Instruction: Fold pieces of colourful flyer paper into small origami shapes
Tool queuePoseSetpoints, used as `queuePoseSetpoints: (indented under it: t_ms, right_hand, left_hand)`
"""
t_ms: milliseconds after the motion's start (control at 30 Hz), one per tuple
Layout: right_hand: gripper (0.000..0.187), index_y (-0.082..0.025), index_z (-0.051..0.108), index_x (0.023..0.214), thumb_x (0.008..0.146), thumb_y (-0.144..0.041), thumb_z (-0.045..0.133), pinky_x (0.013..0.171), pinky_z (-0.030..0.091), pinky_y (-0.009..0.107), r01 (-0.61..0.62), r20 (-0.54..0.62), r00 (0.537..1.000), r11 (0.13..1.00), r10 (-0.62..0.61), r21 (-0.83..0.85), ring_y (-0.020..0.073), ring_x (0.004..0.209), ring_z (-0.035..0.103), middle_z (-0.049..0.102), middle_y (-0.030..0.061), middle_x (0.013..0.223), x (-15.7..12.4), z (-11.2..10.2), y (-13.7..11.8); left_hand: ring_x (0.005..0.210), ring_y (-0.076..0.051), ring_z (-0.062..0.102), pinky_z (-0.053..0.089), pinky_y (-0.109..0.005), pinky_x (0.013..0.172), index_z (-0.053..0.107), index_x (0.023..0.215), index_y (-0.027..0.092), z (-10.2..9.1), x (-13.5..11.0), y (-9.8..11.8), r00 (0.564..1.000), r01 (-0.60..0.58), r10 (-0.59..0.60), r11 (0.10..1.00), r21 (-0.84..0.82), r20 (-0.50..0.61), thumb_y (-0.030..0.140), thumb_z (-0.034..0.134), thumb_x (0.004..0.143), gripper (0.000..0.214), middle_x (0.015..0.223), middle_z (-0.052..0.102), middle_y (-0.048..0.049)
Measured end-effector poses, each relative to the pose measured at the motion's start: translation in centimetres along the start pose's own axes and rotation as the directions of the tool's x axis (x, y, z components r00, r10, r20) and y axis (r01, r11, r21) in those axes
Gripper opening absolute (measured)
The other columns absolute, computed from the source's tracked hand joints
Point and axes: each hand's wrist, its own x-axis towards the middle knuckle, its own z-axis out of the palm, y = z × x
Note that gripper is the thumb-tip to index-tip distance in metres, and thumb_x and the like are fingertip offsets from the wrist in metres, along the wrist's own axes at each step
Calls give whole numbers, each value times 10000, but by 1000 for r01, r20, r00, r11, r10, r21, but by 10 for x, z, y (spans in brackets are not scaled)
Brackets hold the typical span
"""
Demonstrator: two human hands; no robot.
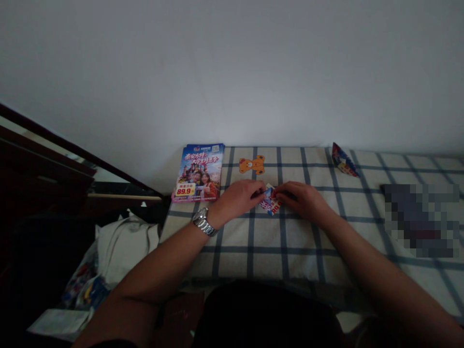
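Observation:
A small folded piece of printed paper, red, white and blue, lies on the checked cloth between my two hands. My left hand, with a metal watch on its wrist, pinches the paper's left edge with closed fingers. My right hand presses down on the paper's right side, fingers curled together. Most of the paper is hidden under my fingers.
A stack of colourful flyers lies at the cloth's far left corner. An orange bear is printed on the cloth. A folded paper shape sits at the back right. A blurred dark patch lies right. Bags and clutter fill the floor left.

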Motion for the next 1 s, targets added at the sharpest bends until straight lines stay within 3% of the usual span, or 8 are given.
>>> queuePoseSetpoints:
  t_ms: [233, 500, 800, 1000]
  right_hand:
    - [193, -234, 735, 1200, 1039, -302, 654, 796, 583, 358, -14, -78, 997, 1000, 14, 2, 228, 890, 711, 746, 77, 1031, 3, 3, -1]
    - [226, -272, 795, 1166, 1070, -316, 596, 823, 622, 387, 47, -94, 994, 998, -51, -42, 236, 915, 726, 715, 87, 1052, 3, 9, 4]
    - [205, -223, 800, 1136, 1051, -312, 636, 805, 614, 411, 49, -92, 994, 998, -53, -49, 239, 892, 713, 697, 98, 1049, 4, 10, 2]
    - [171, -227, 784, 1100, 1049, -312, 644, 819, 593, 425, 62, -99, 993, 995, -70, -81, 260, 918, 698, 697, 98, 1018, 5, 10, 0]
  left_hand:
    - [979, -195, 681, 561, -360, 880, 671, 1244, 221, 4, 1, 0, 998, 4, -3, 1000, 24, -67, 292, 634, 1072, 190, 1144, 678, -55]
    - [1047, -204, 703, 589, -373, 949, 733, 1240, 222, 11, 1, -4, 995, -55, 56, 998, 19, -84, 286, 616, 1087, 203, 1186, 676, -65]
    - [1031, -198, 698, 592, -364, 935, 768, 1191, 208, 12, 2, 0, 993, -54, 58, 998, 38, -104, 350, 635, 1083, 222, 1154, 695, -70]
    - [1050, -211, 682, 580, -376, 961, 715, 1332, 192, 15, 3, -2, 991, -18, 23, 999, 41, -130, 361, 663, 1068, 318, 1161, 688, -72]
